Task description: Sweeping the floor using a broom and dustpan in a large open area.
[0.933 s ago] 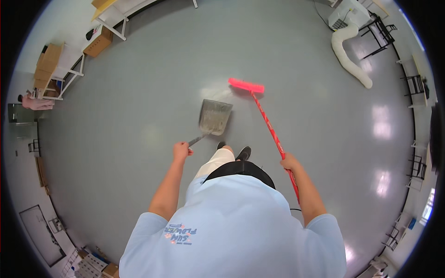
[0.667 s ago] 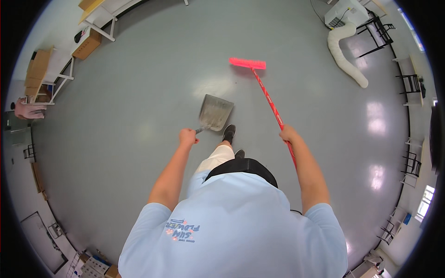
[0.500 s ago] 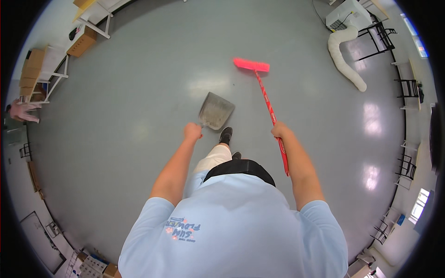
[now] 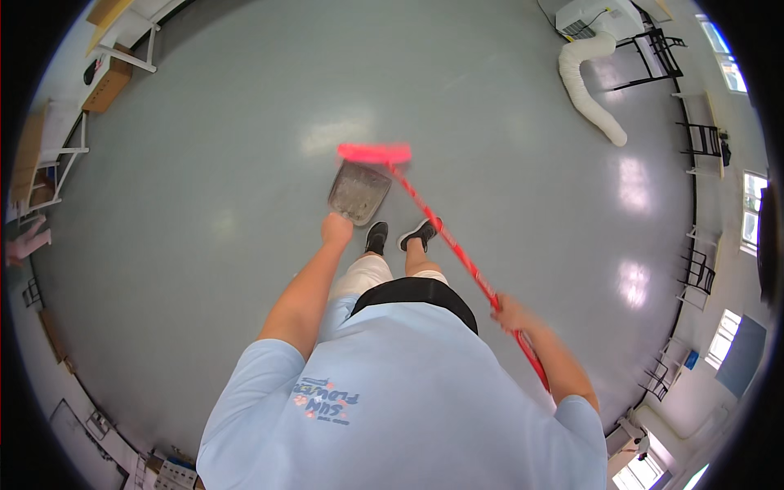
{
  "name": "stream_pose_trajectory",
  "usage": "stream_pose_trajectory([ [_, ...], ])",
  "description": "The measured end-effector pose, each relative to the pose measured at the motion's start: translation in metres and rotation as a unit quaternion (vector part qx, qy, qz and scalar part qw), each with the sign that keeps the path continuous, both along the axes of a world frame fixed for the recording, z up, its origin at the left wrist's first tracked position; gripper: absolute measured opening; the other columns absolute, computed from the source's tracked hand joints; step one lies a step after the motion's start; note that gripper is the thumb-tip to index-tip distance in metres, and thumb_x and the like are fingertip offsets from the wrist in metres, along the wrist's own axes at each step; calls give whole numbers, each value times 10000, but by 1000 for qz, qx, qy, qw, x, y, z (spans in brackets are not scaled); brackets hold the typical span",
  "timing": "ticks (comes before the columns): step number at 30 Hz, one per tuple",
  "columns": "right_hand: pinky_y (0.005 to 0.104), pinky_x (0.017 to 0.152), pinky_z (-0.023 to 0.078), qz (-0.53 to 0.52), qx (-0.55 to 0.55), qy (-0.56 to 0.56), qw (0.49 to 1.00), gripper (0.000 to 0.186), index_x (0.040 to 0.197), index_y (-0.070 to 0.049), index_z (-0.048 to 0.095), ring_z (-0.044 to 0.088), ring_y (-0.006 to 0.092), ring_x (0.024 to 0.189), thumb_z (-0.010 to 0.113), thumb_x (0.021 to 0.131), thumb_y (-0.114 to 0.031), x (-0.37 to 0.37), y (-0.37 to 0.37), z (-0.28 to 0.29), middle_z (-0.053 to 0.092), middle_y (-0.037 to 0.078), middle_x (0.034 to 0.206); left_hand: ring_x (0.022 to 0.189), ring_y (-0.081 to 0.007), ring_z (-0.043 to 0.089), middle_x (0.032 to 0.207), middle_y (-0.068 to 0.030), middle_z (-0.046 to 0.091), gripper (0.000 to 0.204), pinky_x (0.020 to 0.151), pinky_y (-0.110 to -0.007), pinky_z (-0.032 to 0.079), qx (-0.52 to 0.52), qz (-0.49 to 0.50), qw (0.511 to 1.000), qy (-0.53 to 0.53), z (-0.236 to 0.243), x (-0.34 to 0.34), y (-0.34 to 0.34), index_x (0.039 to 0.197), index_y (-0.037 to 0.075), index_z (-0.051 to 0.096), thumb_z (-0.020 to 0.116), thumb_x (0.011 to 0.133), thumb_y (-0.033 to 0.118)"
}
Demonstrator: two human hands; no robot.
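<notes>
A grey dustpan (image 4: 359, 193) hangs in front of me, its handle mostly covered by my left hand (image 4: 336, 229), which is closed round it. Some dull, dusty marks show on the pan's inner face. My right hand (image 4: 512, 314) grips the red broom handle (image 4: 457, 252) near its upper end and is slightly smeared by motion. The pink-red broom head (image 4: 374, 153) lies across the far lip of the dustpan, overlapping it in view. Whether its bristles touch the pan I cannot tell. Both my shoes (image 4: 377, 238) stand just on the near side of the pan.
Grey floor (image 4: 204, 327) spreads all round me. At the far right sit a white machine (image 4: 594, 18) and its ribbed white hose (image 4: 584, 90). Black chairs (image 4: 701, 139) line the right wall. Cardboard boxes (image 4: 110, 82) and white-legged tables stand at the left, where a person in pink (image 4: 29, 242) is partly visible.
The broom head has swung left and nearer, from the floor beyond to the dustpan's lip. My right hand moved down and back. My right foot now shows beside the left.
</notes>
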State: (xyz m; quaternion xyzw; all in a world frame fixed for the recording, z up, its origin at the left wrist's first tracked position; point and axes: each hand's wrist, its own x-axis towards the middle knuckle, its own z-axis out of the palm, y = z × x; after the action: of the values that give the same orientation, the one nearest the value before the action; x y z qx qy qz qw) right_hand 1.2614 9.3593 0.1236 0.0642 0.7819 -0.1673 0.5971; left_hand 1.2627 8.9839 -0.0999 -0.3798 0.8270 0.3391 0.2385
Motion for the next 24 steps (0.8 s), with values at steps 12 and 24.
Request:
stream_pose_trajectory([
  [12, 363, 492, 458, 35, 17, 148, 988, 153, 643, 60, 538, 575, 260, 502, 486, 671, -80, -237, -115, -161, 557, 177, 560, 698, -358, 564, 686, -212, 574, 189, 642, -424, 441, 2, 54, 998, -23, 3, 31, -3, 714, -29, 577, 491, 695, 138],
  [24, 352, 486, 455, 77, -37, -94, 992, 253, 879, 40, 434, 566, 262, 511, 518, 675, -83, -23, 21, -32, 547, 205, 669, 518, -284, 572, 549, -184, 542, 112, 500, -366, 448, -56, 24, 997, 37, -29, 23, -9, 658, -48, 519, 467, 683, 48],
])
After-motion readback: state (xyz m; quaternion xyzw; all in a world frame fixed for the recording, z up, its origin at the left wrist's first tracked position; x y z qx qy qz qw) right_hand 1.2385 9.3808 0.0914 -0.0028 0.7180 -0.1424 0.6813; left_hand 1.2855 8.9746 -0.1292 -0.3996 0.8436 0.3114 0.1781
